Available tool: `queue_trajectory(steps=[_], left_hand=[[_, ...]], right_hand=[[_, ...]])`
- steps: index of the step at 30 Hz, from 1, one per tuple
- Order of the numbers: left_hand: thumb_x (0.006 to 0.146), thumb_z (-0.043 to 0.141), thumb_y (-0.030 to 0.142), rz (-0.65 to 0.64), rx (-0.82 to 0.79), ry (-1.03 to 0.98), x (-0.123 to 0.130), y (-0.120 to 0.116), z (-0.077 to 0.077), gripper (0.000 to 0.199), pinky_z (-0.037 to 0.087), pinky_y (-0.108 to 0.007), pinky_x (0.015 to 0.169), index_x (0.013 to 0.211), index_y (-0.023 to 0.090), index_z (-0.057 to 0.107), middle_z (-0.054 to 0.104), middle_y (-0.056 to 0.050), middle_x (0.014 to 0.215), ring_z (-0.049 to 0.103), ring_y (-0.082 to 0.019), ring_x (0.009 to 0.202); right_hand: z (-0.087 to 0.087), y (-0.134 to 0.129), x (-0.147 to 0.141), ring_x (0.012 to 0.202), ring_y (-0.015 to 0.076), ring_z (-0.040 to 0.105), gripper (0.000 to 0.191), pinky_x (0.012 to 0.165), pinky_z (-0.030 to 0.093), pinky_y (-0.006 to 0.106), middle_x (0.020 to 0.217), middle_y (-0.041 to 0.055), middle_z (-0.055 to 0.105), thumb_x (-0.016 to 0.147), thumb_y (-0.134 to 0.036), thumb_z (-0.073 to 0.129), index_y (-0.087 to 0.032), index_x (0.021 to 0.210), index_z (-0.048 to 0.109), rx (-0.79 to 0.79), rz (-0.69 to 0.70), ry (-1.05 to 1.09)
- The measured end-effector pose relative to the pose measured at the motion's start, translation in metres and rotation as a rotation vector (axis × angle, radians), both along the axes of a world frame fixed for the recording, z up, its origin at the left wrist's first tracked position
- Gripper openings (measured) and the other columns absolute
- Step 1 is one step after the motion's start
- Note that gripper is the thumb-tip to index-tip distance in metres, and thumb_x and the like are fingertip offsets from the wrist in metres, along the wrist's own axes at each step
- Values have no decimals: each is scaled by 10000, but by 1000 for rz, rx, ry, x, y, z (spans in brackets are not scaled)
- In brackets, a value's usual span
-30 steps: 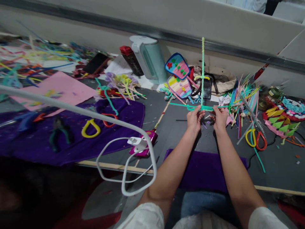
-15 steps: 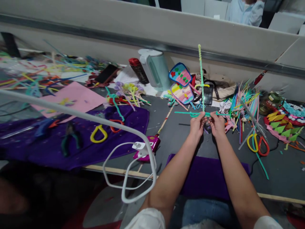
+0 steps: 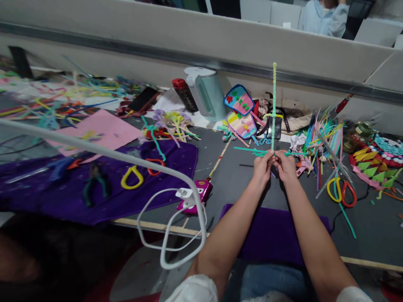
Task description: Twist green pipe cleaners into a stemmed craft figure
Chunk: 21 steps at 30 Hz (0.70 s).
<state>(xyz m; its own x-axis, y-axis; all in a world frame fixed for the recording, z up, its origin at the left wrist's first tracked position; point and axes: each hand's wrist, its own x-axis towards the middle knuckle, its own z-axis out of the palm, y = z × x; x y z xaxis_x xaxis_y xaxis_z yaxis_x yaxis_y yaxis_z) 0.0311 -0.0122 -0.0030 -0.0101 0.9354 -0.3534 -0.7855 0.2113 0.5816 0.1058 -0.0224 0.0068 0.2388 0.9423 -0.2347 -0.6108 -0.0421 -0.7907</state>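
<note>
My left hand [image 3: 263, 165] and my right hand [image 3: 285, 166] are side by side over the dark table, both with fingers pinched closed. Between their fingertips is the lower end of a green and yellow pipe cleaner stem [image 3: 274, 92], standing nearly upright. A short yellow piece crosses the stem partway up. Loose green pipe cleaners [image 3: 244, 148] stick out sideways at the stem's foot, to the left and right of my fingers. The fingers hide how these pieces join.
A folded purple cloth [image 3: 270, 235] lies below my forearms. To the right are scissors [image 3: 333, 188] with yellow and red handles and a pipe cleaner bundle [image 3: 333, 134]. A kettle [image 3: 209, 94] stands at the back. On the left, a white cable [image 3: 157, 165] crosses above pliers [image 3: 96, 184].
The stem has swung from a slight left lean to nearly upright, its top moving right. My hands stay pinched at its foot and have shifted very little.
</note>
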Motion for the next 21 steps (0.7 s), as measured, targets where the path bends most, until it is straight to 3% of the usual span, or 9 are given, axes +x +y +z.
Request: queue_trajectory(steps=[5, 10, 15, 21], left_hand=[[719, 762, 59, -27, 4, -24, 2, -1, 1, 77, 507, -134, 517, 723, 78, 688, 684, -33, 575, 632, -73, 482], [734, 778, 167, -20, 48, -17, -2, -1, 2, 116, 528, -163, 535, 746, 98, 685, 694, -35, 627, 657, -94, 534], [700, 801, 263, 118, 101, 99, -11, 2, 2, 218, 379, -145, 378, 844, 142, 692, 618, 53, 614, 533, -47, 425], [718, 792, 416, 137, 154, 204, -20, 6, 2, 306, 283, -154, 325, 842, 158, 685, 503, 76, 494, 479, -57, 362]], right_hand=[[1, -1, 0, 430, 44, 512, 247, 395, 404, 135, 494, -86, 575, 556, -209, 795, -172, 694, 594, 19, -56, 4], [0, 2, 4, 475, 57, 552, 309, 425, 446, 156, 547, -75, 612, 550, -272, 854, -166, 725, 623, 50, -106, -18], [-3, 6, 11, 492, 74, 571, 325, 474, 505, 191, 542, -70, 622, 543, -307, 880, -163, 719, 648, 81, -163, -73], [-3, 7, 21, 512, 73, 579, 322, 512, 536, 193, 553, -73, 614, 558, -335, 875, -174, 729, 655, 199, -136, -157]])
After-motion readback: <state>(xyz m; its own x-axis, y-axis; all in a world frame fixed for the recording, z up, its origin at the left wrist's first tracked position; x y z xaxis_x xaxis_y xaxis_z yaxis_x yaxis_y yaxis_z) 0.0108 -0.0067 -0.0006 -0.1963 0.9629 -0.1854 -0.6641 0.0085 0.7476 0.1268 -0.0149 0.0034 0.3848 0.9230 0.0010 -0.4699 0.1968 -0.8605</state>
